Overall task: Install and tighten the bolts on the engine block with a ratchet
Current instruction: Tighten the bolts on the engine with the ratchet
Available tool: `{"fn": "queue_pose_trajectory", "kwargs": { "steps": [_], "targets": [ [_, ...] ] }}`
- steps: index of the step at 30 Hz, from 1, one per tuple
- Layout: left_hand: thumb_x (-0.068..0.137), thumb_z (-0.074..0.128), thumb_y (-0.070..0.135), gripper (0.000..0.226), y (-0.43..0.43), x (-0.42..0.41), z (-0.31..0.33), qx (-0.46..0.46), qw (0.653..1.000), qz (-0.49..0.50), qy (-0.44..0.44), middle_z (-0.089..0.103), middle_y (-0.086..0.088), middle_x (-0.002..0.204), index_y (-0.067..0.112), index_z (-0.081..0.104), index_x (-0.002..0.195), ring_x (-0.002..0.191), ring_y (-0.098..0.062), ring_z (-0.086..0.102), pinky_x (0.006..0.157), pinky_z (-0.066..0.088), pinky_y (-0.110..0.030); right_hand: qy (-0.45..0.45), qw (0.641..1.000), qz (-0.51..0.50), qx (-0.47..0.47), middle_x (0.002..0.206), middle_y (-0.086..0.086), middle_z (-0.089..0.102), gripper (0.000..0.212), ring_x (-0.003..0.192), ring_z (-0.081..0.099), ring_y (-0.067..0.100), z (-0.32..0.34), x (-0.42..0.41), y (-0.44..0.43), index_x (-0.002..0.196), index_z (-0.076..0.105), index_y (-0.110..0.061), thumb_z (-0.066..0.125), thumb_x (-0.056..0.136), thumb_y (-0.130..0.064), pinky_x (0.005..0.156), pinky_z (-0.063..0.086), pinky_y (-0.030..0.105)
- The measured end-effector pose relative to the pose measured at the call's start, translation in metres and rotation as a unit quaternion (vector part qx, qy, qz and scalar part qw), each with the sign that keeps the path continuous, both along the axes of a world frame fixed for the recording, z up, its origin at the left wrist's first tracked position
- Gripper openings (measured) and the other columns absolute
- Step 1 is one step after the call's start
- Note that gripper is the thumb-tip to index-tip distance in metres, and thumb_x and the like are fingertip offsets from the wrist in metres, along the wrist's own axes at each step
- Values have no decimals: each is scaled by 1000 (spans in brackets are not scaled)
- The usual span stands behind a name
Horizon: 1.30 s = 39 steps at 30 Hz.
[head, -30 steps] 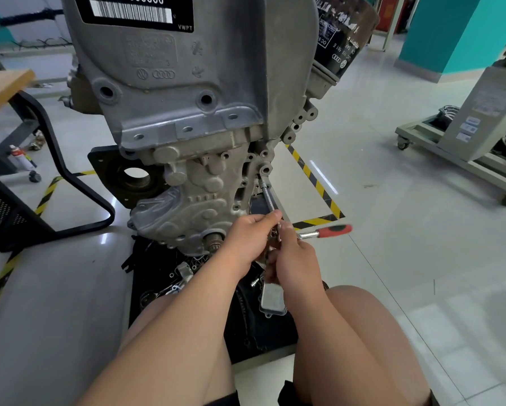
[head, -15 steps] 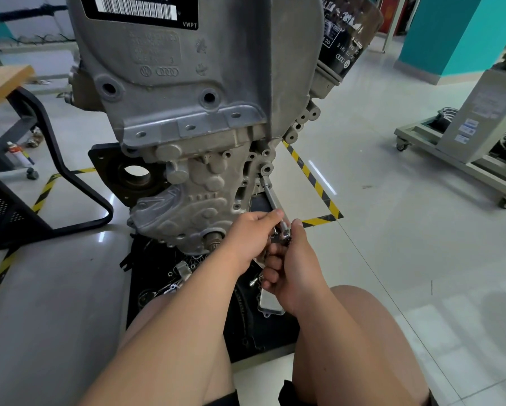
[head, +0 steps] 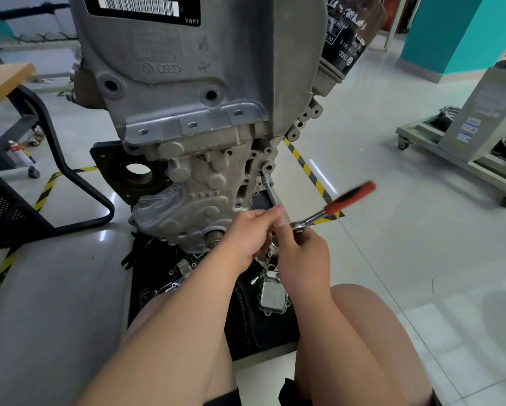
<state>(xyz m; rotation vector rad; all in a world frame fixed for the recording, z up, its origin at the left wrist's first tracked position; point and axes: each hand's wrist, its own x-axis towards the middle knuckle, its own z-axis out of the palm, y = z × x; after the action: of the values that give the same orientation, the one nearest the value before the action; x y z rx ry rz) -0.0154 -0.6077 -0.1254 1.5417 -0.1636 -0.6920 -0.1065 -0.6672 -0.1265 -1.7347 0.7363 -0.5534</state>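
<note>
pinches extension bar (head: pixel 271 192) low end with left hand (head: pixel 247 240), grips ratchet (head: pixel 331 210) at its head with right hand (head: pixel 303 254), centre frame. points up-left into a bolt boss (head: pixel 267 167) on engine block (head: pixel 205 92); sticks red handle (head: pixel 352 196) out upper right, blurred.

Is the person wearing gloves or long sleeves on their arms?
No gloves. The left hand and the right hand are both bare, and no ring shows. The left forearm and the right forearm are bare too: no sleeve, watch or bracelet shows in this view.
</note>
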Motion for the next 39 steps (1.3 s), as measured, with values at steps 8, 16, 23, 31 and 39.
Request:
{"fn": "queue_pose_trajectory", "kwargs": {
  "steps": [8, 16, 23, 31, 39],
  "targets": [
    [93, 57, 41, 30, -2, -5, 1, -1, 1000, -22, -18, 44, 9, 40, 18, 75, 84, 33, -9, 37, 39, 30, -14, 13, 948, 3, 318, 41, -4, 45, 56, 34, 42, 15, 4, 7, 9, 70, 59, -26, 25, 99, -59, 47, 37, 27],
    [88, 62, 43, 32, -5, -6, -1, -3, 1000, -3, -17, 48, 0, 43, 19, 71, 70, 33, -14, 40, 41, 36, -19, 11, 916, 37, 399, 45, -2, 40, 57, 34, 35, 16, 7, 6, 7, 66, 57, -22, 32, 96, -63, 44, 32, 25],
    [83, 67, 43, 35, -7, -6, 0, -1, 999, 16, -29, 56, -5, 60, 13, 73, 66, 57, -20, 46, 58, 38, -29, 35, 991, 16, 128, 45, -15, 55, 39, 44, 52, 0, 2, 0, 4, 68, 56, -22, 50, 93, -52, 50, 38, 20],
    [91, 62, 33, 36, -10, -6, -1, 3, 1000, 8, -18, 59, 8, 50, 20, 69, 58, 44, -5, 51, 49, 40, -19, 51, 996, -5, -70, 87, 2, 63, 20, 83, 60, 23, -3, 1, 2, 92, 51, -19, 51, 96, -39, 68, 45, 35],
    [90, 60, 41, 31, -8, -6, 3, -11, 1000, -3, 1, 45, 2, 50, 18, 75, 74, 40, -14, 42, 43, 34, -19, 30, 950, -2, 311, 44, -2, 49, 59, 38, 47, 16, 4, 7, -2, 66, 60, -15, 33, 98, -58, 49, 40, 28]
  ]
}}
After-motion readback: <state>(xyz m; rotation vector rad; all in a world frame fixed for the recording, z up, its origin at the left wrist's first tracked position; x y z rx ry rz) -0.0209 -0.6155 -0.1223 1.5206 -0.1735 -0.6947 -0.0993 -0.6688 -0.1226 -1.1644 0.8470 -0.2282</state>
